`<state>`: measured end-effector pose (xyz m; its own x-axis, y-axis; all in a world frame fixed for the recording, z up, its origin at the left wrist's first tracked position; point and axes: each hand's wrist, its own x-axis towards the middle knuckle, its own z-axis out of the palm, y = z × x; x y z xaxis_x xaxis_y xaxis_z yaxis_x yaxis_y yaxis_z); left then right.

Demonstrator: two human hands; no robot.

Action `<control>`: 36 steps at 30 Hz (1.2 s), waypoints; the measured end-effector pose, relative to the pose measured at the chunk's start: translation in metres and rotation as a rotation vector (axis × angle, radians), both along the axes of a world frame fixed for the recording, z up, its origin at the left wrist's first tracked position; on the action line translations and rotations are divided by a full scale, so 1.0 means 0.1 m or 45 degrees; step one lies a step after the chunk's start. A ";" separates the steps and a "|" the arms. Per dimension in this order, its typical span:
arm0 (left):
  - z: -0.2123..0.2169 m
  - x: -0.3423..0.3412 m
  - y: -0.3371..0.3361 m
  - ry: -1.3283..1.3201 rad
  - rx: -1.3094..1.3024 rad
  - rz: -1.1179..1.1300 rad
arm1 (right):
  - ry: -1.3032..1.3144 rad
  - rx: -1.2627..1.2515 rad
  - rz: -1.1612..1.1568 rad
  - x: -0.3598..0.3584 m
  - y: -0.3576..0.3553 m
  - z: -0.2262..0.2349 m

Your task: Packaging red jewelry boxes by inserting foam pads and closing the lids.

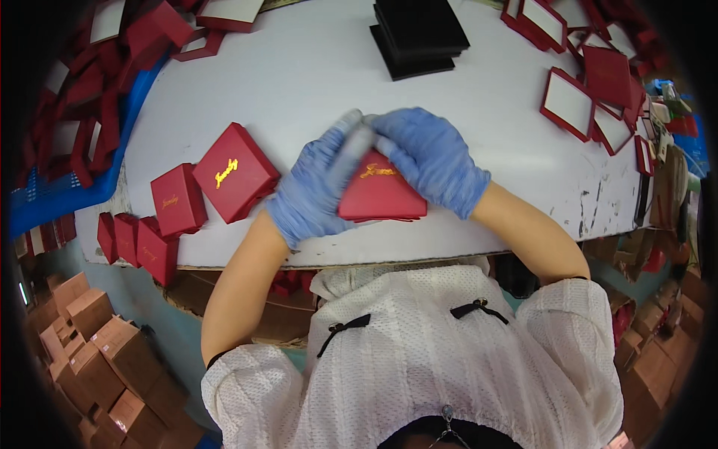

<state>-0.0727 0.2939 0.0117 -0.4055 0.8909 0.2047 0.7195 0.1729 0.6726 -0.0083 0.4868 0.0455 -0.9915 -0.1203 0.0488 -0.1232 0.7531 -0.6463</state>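
- Left hand [318, 187], gloved, grips red box [380, 193] at counter [314, 67] near edge; right hand [434, 159] clasps its lid
- Done: closed boxes [202, 187] at left edge
- Remaining: open trays [583, 105] at right edge; black pads [419, 34] at far edge

I hold a red box [380, 191] on the white table [314, 67], my left hand [318, 183] and right hand [434, 159] gloved blue, 2 closed red boxes [213, 183] just left.

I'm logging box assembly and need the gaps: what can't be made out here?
Head view only:
- Red box: its near side, hidden by left hand and right hand.
- Left fingertips: motion-blurred.
- Black stack: cut off by the top edge.
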 end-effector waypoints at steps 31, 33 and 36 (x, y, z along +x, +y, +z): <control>0.37 -1.15 -0.18 0.429 -0.364 0.184 | 0.280 0.548 -0.521 -1.09 0.69 0.15; 0.33 -0.72 -0.18 0.329 -0.392 0.115 | 1.136 0.382 -0.457 -0.86 0.64 0.27; 0.26 -0.41 -0.09 0.046 -0.005 0.270 | 0.798 0.560 0.043 -0.18 0.30 0.24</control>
